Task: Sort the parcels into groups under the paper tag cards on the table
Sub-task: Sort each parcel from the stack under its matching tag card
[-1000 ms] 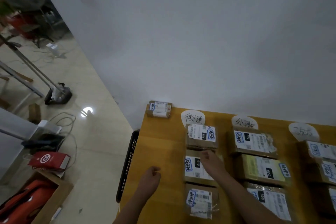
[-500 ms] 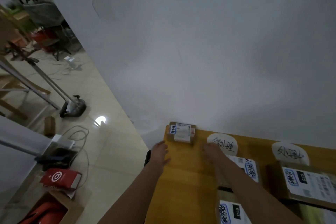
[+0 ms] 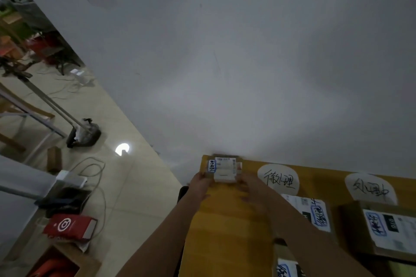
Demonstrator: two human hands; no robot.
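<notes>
Left hand (image 3: 201, 183) and right hand (image 3: 247, 186) closed on either near edge of a small parcel (image 3: 225, 168), pinching it between them. Parcel at the far left corner of the wooden table (image 3: 225, 231), against the wall. Right of it, two handwritten paper tag cards (image 3: 278, 178) (image 3: 370, 186), labelled parcels (image 3: 315, 211) (image 3: 391, 229) lined up beneath.

Wooden table (image 3: 225, 231) — parcels (image 3: 391, 231); paper tag cards (image 3: 279, 179).

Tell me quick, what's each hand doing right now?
Left hand: closed on the left end of the small brown cardboard parcel with a white label.
Right hand: gripping the same parcel's right end.
</notes>
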